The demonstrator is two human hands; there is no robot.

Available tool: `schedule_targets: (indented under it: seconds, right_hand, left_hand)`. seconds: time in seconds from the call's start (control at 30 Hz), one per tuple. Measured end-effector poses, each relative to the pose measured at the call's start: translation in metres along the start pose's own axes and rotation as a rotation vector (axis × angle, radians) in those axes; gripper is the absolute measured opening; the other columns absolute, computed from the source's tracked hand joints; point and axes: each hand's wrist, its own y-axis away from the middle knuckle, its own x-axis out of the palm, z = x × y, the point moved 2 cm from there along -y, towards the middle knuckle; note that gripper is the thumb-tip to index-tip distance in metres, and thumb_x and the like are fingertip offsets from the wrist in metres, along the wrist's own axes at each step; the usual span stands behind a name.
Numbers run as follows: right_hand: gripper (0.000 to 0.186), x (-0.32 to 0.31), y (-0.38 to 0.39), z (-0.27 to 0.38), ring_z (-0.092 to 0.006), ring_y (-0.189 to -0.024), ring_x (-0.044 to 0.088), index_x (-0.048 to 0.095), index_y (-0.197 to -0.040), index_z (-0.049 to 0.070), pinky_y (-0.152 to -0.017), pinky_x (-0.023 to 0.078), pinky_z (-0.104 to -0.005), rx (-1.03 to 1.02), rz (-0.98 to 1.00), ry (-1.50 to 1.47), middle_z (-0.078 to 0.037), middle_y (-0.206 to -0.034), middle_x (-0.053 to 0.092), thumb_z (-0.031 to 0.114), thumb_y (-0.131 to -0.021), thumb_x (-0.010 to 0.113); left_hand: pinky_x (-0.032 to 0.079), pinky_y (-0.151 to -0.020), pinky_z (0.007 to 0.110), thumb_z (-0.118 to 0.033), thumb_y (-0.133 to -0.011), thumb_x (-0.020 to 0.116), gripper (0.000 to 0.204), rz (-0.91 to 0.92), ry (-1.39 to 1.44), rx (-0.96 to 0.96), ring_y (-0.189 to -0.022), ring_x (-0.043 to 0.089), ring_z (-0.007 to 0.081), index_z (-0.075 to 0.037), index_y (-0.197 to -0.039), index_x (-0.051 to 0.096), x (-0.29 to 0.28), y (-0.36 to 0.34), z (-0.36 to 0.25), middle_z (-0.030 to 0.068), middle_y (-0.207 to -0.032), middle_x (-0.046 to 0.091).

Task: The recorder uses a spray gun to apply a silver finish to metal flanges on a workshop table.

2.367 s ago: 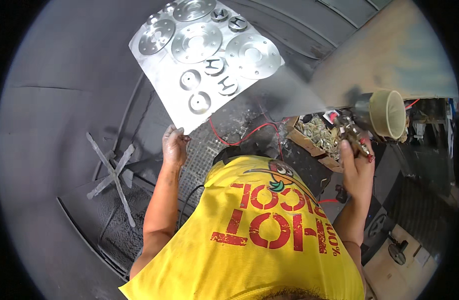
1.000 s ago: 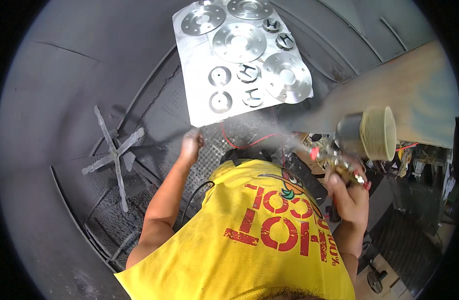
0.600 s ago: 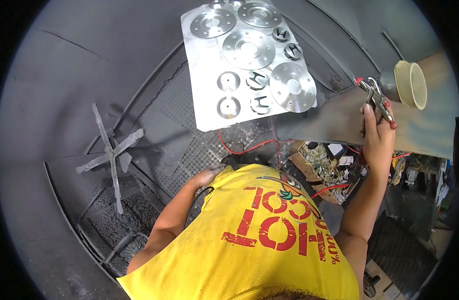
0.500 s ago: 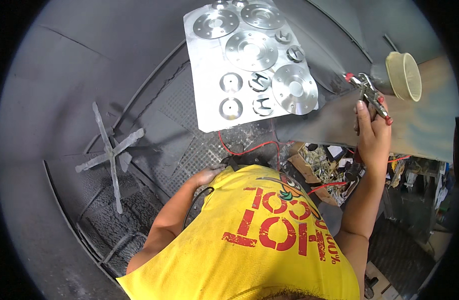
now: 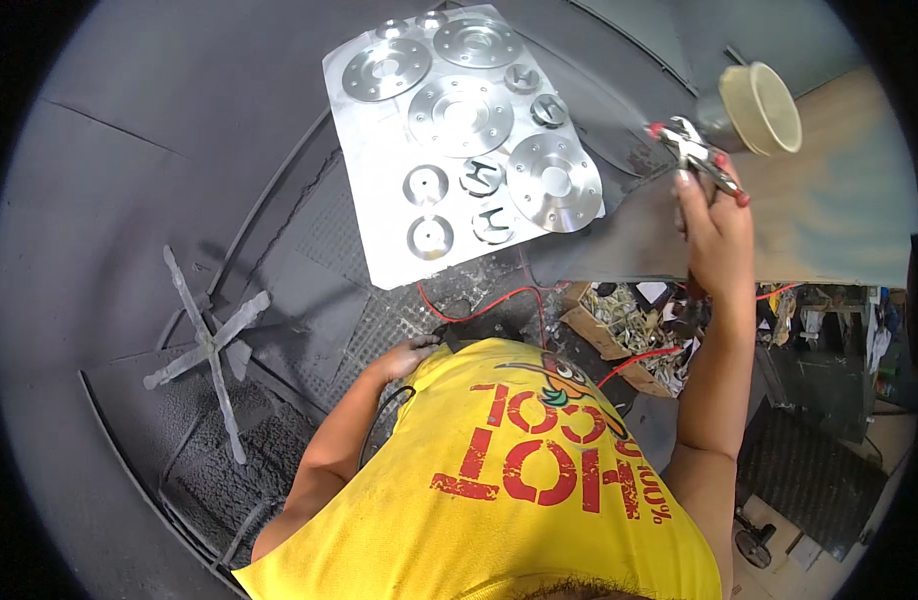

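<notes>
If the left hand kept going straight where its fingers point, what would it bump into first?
Probably the dark clothing at the person's own waist, beside the yellow shirt. The left hand looks very close, maybe touching, but depth is hard to judge.

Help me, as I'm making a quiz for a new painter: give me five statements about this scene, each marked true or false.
1. The right hand holds a spray gun. True.
2. The left hand grips the white board. False: the left hand is at the waist, apart from the white board.
3. Four large metal discs lie on the white board. True.
4. The shirt is blue. False: the shirt is yellow.
5. A cross-shaped frame is on the person's left. True.
</notes>
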Motion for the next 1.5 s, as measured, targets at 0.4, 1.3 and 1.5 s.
schedule_targets:
  seconds: [0.4, 1.3, 1.5]
  right_hand:
    - [0.031, -0.019, 0.051, 0.010, -0.0056, -0.063, 0.049, 0.053, -0.125, -0.001, -0.054, 0.041, -0.0228, 0.306, 0.256, -0.482, -0.001, -0.084, 0.059, 0.016, -0.101, 0.060]
    - [0.030, 0.096, -0.107, 0.100, -0.0077, -0.055, 0.048, 0.062, -0.088, 0.004, -0.051, 0.039, -0.0266, 0.029, 0.422, -0.187, 0.001, -0.065, 0.053, 0.029, -0.103, 0.057]
    - [0.035, 0.119, -0.121, 0.128, -0.0086, -0.055, 0.049, 0.063, -0.085, 0.004, -0.052, 0.039, -0.0266, -0.067, 0.546, -0.281, 0.002, -0.061, 0.053, 0.033, -0.103, 0.056]
  left_hand:
    - [0.040, -0.111, 0.036, -0.045, -0.099, 0.055, 0.061, -0.015, 0.059, -0.004, -0.131, 0.055, 0.0305, -0.002, -0.142, 0.054, -0.001, -0.015, 0.029, 0.0186, -0.143, 0.057]
    - [0.051, -0.092, 0.034, -0.033, -0.098, 0.065, 0.048, -0.235, 0.070, 0.070, -0.107, 0.065, 0.0206, -0.003, -0.135, 0.058, -0.062, 0.009, 0.032, 0.0118, -0.119, 0.069]
    - [0.051, -0.091, 0.034, -0.033, -0.097, 0.065, 0.048, -0.256, 0.039, 0.175, -0.101, 0.066, 0.0195, -0.004, -0.135, 0.058, -0.080, 0.026, -0.023, 0.0102, -0.118, 0.069]
